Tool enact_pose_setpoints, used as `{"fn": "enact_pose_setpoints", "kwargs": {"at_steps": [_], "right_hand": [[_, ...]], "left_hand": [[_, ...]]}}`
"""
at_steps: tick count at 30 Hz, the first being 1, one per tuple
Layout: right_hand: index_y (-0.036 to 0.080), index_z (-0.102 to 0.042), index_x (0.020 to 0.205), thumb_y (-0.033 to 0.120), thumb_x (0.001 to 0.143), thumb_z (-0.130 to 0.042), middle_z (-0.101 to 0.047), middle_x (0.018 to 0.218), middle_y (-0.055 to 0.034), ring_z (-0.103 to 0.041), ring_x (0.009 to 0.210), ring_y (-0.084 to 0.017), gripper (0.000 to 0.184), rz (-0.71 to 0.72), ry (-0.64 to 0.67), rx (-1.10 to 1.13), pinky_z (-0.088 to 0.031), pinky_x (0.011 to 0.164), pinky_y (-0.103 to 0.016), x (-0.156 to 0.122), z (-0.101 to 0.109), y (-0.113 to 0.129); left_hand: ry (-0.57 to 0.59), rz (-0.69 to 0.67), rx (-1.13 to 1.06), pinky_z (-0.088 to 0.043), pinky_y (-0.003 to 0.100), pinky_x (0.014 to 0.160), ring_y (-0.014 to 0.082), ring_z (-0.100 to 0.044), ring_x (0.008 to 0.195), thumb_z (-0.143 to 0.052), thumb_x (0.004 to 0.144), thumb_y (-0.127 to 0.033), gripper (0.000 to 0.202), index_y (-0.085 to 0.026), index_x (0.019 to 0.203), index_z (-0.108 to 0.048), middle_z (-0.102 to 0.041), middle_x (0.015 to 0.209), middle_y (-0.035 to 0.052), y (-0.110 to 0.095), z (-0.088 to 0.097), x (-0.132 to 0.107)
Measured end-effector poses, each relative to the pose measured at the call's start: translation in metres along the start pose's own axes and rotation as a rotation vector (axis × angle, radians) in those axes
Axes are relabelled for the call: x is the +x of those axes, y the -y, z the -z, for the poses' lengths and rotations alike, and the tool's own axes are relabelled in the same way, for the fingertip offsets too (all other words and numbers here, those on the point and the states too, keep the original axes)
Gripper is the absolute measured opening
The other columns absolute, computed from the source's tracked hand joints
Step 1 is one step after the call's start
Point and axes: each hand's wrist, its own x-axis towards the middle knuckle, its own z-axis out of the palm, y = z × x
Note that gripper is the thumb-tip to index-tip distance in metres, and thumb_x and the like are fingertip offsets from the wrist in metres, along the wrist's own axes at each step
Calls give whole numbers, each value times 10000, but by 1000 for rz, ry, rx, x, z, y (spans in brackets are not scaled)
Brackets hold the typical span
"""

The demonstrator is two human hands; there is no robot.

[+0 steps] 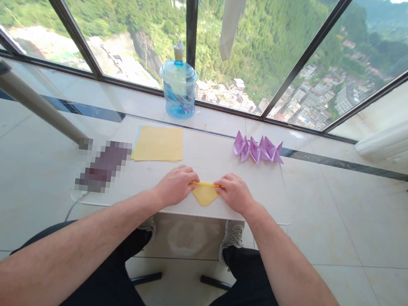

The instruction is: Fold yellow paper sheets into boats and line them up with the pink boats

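Head view, my left hand: my left hand [175, 185] lies knuckles up on the table, fingers curled in narrow, tips pressed on the left end of the paper's top edge. I hold the paper there.
Head view, my right hand: my right hand [235, 193] mirrors it, fingers bent close together, tips down on the right end of the same edge. Whether my thumbs sit under the paper I cannot tell.
Folded yellow paper: the folded yellow paper [205, 196] lies between my two hands near the front edge of the table, its top edge straight from hand to hand, its lower part a point aimed toward me.
Table: the table [279, 201] is white, with my knees below its front edge and my shoes [233, 233] on the tiled floor under it.
Stack of yellow sheets: the stack of yellow sheets [159, 144] lies flat at the back left, well apart from my hands.
Purple folded pieces: the purple folded pieces [258, 149] stand in a row at the back right corner.
Blurred dark thing: a blurred dark thing [103, 166] lies at the table's left end.
Water jug: a blue water jug [178, 90] stands on the sill behind the table, against the window [276, 38].
Cloth: a pale cloth [232, 16] hangs in front of the glass, above the jug's right.
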Motion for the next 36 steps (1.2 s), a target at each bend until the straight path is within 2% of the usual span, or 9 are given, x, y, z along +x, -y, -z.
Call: {"fn": "enact_pose_setpoints", "kwargs": {"at_steps": [6,11,15,19,26,30,36], "right_hand": [[241,-760,933,118,872,-664,-682,897,-38,-598,894,-174,168,9,-85,50,-486,831,-296,-4,-7,-9],[261,-768,1016,145,906,-635,-664,894,-43,-585,857,-167,208,70,-95,-10,-479,802,-288,-6,-10,-8],[280,-764,1079,187,958,-571,-645,877,-52,-553,824,-168,246,135,-81,-98,-457,755,-290,-9,-9,-7],[296,-735,1157,160,977,-514,-639,884,-55,-526,824,-168,316,190,-77,-153,-448,771,-294,-12,-8,-7],[288,-717,1187,156,982,-498,-643,923,-62,-502,842,-174,328,251,-75,-211,-441,793,-305,-15,-9,-8],[273,-727,1165,151,976,-513,-646,914,-58,-509,830,-170,310,276,-106,-202,-439,776,-299,-15,-9,-8],[259,-745,1127,122,941,-566,-654,872,-49,-537,805,-162,293,220,-133,-78,-451,736,-282,-11,-10,-9]], "left_hand": [[-9,-17,-31,-507,349,848,212,-620,897,-503,845,-157,249,-219,843,-745,-702,895,54,15,2,1],[29,-99,-30,-497,309,834,189,-631,888,-480,868,-126,291,-228,904,-750,-695,910,45,20,5,-1],[51,-196,58,-476,304,805,193,-596,871,-482,923,-162,274,-221,948,-747,-665,868,56,21,9,-4],[58,-290,151,-458,300,788,187,-562,861,-484,926,-153,274,-232,976,-741,-638,877,61,21,12,-8],[52,-370,300,-442,322,756,194,-533,826,-440,953,-162,295,-221,992,-727,-628,889,76,19,13,-12],[39,-308,278,-442,322,753,195,-562,824,-469,943,-191,262,-211,939,-730,-639,855,67,21,12,-13],[11,-10,3,-459,287,717,170,-622,779,-522,845,-171,234,-210,903,-745,-696,860,35,24,12,-11]]}}
